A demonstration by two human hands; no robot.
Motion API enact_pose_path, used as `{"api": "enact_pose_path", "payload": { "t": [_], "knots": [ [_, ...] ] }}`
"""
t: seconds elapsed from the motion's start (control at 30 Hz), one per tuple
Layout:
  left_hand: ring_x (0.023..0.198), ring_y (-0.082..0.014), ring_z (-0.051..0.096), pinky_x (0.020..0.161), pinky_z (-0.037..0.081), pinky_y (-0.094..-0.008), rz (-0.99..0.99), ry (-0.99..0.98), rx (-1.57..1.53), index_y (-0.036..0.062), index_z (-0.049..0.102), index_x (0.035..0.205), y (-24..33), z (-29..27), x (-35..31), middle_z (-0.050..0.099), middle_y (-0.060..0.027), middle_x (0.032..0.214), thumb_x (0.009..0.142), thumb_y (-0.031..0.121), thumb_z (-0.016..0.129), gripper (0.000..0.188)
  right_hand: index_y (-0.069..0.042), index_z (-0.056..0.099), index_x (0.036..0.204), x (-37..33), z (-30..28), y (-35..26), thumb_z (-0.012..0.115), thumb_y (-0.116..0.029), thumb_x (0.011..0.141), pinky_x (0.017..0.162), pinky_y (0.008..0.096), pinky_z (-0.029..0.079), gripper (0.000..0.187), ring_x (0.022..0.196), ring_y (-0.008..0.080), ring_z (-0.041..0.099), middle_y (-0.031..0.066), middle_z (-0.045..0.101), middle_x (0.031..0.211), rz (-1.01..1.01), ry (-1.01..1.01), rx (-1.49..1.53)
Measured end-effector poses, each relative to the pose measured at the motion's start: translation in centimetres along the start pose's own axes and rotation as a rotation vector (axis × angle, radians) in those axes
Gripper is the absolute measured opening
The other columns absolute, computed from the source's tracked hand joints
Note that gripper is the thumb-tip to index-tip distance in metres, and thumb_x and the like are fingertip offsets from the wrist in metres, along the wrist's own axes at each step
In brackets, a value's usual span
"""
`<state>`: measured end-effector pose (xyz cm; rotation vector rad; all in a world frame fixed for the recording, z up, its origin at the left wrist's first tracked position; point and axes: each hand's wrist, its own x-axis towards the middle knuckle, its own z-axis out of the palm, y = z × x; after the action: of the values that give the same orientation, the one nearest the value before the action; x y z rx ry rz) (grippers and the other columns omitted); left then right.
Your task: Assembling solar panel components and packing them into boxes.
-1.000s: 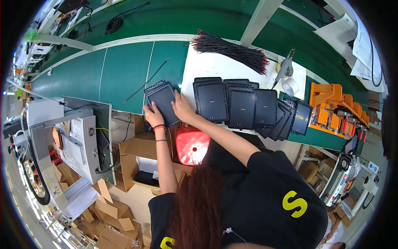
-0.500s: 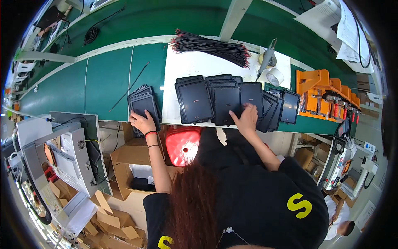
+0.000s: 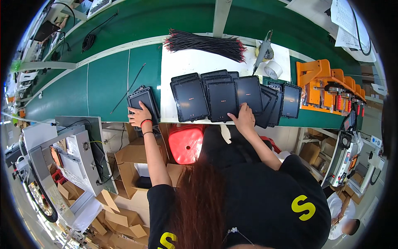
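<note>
Black flat tablet panels (image 3: 222,99) overlap in a row for access; right hand (image 3: 244,118) presses one flat, ungripped; left hand (image 3: 139,116) steadies small stack (image 3: 143,101) on green bench (image 3: 103,83).

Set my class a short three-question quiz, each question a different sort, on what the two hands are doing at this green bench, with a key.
1. True or false: the left hand rests on a small stack of black panels lying on the green belt.
2. Multiple choice: the right hand touches A) the tape roll, B) the row of black panels on the white sheet, C) the orange fixture.
3. Fill in: the bundle of thin black wires lies at the ____ edge of the white sheet.

Key: 1 true; 2 B; 3 far.
</note>
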<state>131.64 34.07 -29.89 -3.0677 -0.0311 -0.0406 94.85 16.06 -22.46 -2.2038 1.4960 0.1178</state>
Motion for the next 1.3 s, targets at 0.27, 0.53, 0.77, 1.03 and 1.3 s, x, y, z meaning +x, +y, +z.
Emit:
{"api": "enact_pose_path", "payload": {
  "t": [0.27,0.53,0.77,1.03,1.3],
  "knots": [
    [0.107,-0.0406,0.046,0.089,0.037,-0.052,-0.031,-0.092,-0.032,0.0112,0.033,0.141,0.8,-1.4,1.0,0.043,-0.0242,0.123,0.084,0.074,0.031,0.085,0.005,0.055,0.102,0.5,0.3,0.7,0.073,-0.035,0.078,0.078,0.0399,0.048,0.05,0.093,0.0344,0.06,0.0199,0.06,0.097,-0.007,-0.018,0.099],
    [0.097,-0.0421,0.045,0.087,0.036,-0.0489,0.644,0.117,-0.579,-0.0045,0.048,0.116,0.9,-5.8,-8.1,0.047,-0.0267,0.103,0.087,0.031,0.06,0.047,0.002,0.061,0.101,-0.2,-3.8,-0.7,0.064,-0.006,0.084,0.069,0.028,0.048,0.019,0.074,0.0265,0.061,0.0128,0.057,0.086,0.019,0.224,1.044],
    [0.101,-0.0339,0.049,0.093,0.036,-0.0427,0.558,-0.171,-0.805,-0.0026,0.057,0.112,3.3,-5.5,-17.9,0.055,-0.0202,0.106,0.096,0.022,0.045,0.032,-0.003,0.065,0.111,0.9,-2.1,-7.2,0.067,-0.007,0.065,0.094,0.0378,0.05,0.047,0.108,0.0258,0.061,0.0123,0.061,0.122,-1.002,0.413,0.219],
    [0.1,-0.0392,0.049,0.091,0.036,-0.0471,0.413,-0.271,-0.726,-0.0063,0.044,0.122,5.2,-5.2,-16.3,0.054,-0.0243,0.11,0.094,0.03,0.047,0.046,-0.001,0.058,0.118,0.2,4.6,-9.8,0.066,-0.015,0.077,0.099,0.0389,0.045,0.043,0.117,0.0304,0.054,0.0139,0.059,0.122,-0.967,0.076,0.293],
    [0.1,-0.041,0.049,0.087,0.038,-0.0492,0.319,-0.255,-0.436,-0.0053,0.048,0.105,8.2,-4.8,-15.6,0.053,-0.0244,0.103,0.082,0.04,0.066,0.054,0.0,0.051,0.123,3.4,4.4,-7.6,0.063,-0.026,0.084,0.085,0.0403,0.038,0.048,0.098,0.0316,0.047,0.0152,0.05,0.104,-0.423,0.211,0.121]
  ]
}}
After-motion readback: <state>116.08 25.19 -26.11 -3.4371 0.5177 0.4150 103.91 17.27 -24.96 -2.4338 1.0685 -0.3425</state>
